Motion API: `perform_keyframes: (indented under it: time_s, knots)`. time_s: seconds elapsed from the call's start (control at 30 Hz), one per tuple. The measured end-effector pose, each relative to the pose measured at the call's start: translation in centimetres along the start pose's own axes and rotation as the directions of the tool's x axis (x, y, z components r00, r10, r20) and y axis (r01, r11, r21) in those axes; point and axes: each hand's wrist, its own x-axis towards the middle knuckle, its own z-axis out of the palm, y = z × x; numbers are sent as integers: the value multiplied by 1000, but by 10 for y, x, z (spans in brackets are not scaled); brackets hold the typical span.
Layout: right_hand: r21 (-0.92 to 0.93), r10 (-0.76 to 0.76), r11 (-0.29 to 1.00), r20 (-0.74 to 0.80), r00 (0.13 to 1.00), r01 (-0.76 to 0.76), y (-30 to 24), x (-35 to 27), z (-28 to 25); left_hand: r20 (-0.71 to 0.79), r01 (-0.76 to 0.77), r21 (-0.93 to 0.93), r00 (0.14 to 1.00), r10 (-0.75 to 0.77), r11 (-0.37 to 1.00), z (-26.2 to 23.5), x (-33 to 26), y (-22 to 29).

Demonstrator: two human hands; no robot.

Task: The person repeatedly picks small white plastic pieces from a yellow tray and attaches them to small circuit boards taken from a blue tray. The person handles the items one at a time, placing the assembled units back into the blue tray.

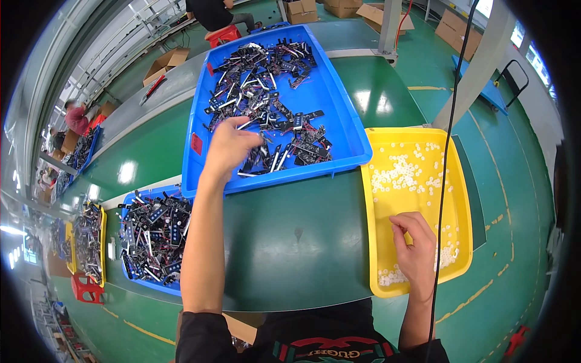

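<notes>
My left hand [230,145] is over the large blue tray [336,121], its thumb and fingers apart just above the heap of parts. In that tray lies a loose pile of small black circuit boards [260,91] with thin wires and white strips. My right hand [416,245] hovers over the yellow tray [381,209], thumb and fingertips drawn together in a pinch. Whatever sits between those fingertips, if anything, is too small to make out. Many small white ring-shaped pieces [399,172] are scattered across the yellow tray's floor.
A second blue tray [130,199], heaped with boards, stands left of my left forearm. The trays rest on a green worktop [290,242]. A black cable [449,139] hangs across the yellow tray. Farther off, a person [209,13] sits on a red stool [224,35].
</notes>
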Motion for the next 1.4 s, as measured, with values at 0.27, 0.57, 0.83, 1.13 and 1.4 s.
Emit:
perform_keyframes:
  time_s: [0.27, 0.57, 0.83, 1.13, 1.4]
  knots:
    - [-9, 11, 1000, -54, 998, -11, -4, 3, 2, -122, -226, -156, 970, 209, 961, -9, -36, 41]
    - [124, 32, 992, -104, 994, -19, -17, 1, 0, -160, -198, -550, 978, 130, 811, 2, -61, 55]
    - [615, 62, 786, 26, 998, -65, -71, 2, 24, 115, 86, -924, 992, 56, 373, 51, -145, 39]
    - [912, 75, 346, 207, 975, -220, -82, -5, 48, 19, 18, -978, 1000, 3, 208, 84, -179, 29]
    - [950, 116, 202, 219, 969, -239, -85, -4, 49, 7, 3, -974, 1000, 19, 227, 87, -184, 28]
